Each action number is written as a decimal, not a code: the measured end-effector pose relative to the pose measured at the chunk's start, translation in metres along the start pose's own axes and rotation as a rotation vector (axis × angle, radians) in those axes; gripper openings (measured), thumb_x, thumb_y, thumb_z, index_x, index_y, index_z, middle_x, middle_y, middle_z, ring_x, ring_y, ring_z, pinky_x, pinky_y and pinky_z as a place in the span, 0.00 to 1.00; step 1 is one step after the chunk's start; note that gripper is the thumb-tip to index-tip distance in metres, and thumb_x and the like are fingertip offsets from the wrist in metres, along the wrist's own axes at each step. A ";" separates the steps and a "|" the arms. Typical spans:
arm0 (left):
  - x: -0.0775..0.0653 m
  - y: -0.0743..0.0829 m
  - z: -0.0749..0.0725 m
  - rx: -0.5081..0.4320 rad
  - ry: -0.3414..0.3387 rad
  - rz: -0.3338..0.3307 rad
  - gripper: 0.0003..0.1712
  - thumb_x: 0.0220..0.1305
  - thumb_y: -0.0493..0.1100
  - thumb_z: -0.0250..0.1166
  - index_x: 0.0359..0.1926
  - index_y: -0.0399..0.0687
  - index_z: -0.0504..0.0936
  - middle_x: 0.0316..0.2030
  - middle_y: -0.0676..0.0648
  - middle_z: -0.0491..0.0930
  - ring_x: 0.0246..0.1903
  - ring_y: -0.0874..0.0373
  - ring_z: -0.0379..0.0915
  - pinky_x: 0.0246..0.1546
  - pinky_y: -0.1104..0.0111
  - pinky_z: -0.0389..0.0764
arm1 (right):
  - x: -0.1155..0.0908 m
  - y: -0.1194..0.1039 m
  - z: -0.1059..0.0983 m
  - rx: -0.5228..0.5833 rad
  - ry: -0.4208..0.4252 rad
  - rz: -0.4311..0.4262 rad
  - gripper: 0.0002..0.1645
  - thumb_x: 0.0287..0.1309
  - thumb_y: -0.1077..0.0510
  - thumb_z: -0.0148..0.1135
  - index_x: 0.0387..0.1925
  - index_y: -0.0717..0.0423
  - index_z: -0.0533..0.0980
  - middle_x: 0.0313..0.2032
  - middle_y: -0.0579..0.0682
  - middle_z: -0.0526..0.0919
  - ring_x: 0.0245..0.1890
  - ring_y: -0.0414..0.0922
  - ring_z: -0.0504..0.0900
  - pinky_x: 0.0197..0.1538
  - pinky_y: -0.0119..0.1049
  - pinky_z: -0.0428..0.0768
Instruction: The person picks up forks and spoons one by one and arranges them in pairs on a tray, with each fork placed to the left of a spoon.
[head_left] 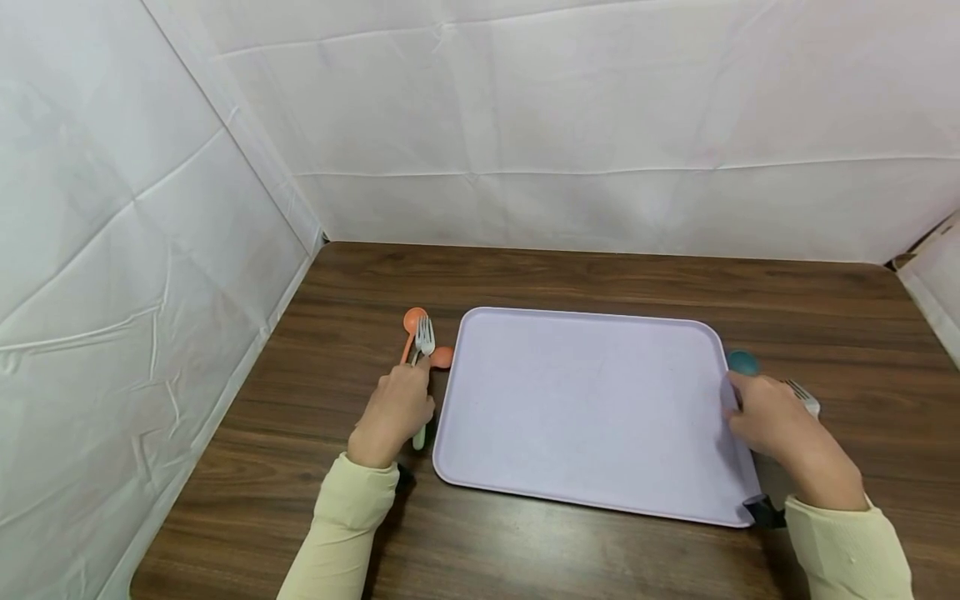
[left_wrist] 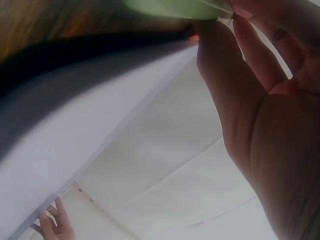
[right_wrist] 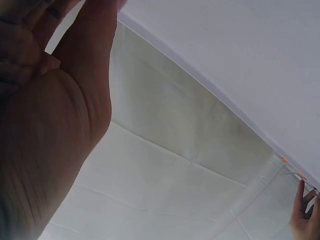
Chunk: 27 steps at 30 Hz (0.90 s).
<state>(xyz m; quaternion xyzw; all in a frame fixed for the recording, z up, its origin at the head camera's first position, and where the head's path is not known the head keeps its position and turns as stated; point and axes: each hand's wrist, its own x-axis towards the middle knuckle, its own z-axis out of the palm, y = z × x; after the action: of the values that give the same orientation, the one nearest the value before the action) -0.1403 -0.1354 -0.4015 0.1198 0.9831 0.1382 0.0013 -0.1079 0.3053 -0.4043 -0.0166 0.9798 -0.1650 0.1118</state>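
At the tray's left side my left hand (head_left: 393,410) reaches down over a small pile of cutlery, its fingers at the neck of a silver-tined fork (head_left: 425,335). A green handle (head_left: 419,438) shows below that hand; in the left wrist view the green handle (left_wrist: 175,7) meets the thumb and fingertips, which appear to pinch it. Two orange spoons (head_left: 415,320) lie around the fork. My right hand (head_left: 772,417) is at the right rim of the pale lilac tray (head_left: 585,408). Beside it are a teal spoon (head_left: 742,362) and another fork (head_left: 805,398), their handles hidden by the hand. Whether it grips anything is unclear.
The tray lies flat in the middle of a dark wood table (head_left: 600,550), with cutlery along its left and right sides. White cloth walls (head_left: 525,125) stand behind the table and at its left. A black strap (head_left: 765,511) on the right wrist overlaps the tray's near right corner.
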 end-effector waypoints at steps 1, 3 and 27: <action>0.000 0.000 0.000 -0.002 -0.003 -0.004 0.19 0.46 0.30 0.61 0.44 0.36 0.76 0.24 0.40 0.72 0.21 0.44 0.73 0.18 0.55 0.72 | 0.000 0.000 0.000 0.000 -0.005 0.002 0.34 0.48 0.67 0.58 0.56 0.82 0.61 0.47 0.80 0.69 0.47 0.73 0.69 0.45 0.63 0.68; 0.001 0.001 -0.001 -0.006 -0.005 -0.010 0.20 0.46 0.30 0.60 0.45 0.37 0.76 0.24 0.41 0.72 0.21 0.45 0.72 0.16 0.56 0.71 | 0.000 0.000 -0.001 0.002 -0.016 0.009 0.35 0.47 0.67 0.58 0.56 0.82 0.60 0.46 0.80 0.69 0.46 0.73 0.70 0.44 0.63 0.69; 0.005 0.009 -0.004 -0.006 0.013 0.071 0.17 0.47 0.32 0.61 0.42 0.39 0.75 0.23 0.48 0.69 0.20 0.53 0.66 0.19 0.59 0.70 | -0.003 0.002 -0.002 0.036 -0.025 -0.013 0.36 0.44 0.69 0.56 0.57 0.83 0.60 0.25 0.58 0.73 0.25 0.51 0.70 0.24 0.39 0.68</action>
<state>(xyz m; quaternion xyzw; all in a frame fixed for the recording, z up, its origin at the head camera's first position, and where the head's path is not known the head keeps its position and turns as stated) -0.1431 -0.1268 -0.3952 0.1537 0.9778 0.1418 -0.0098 -0.1059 0.3079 -0.4021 -0.0232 0.9751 -0.1831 0.1231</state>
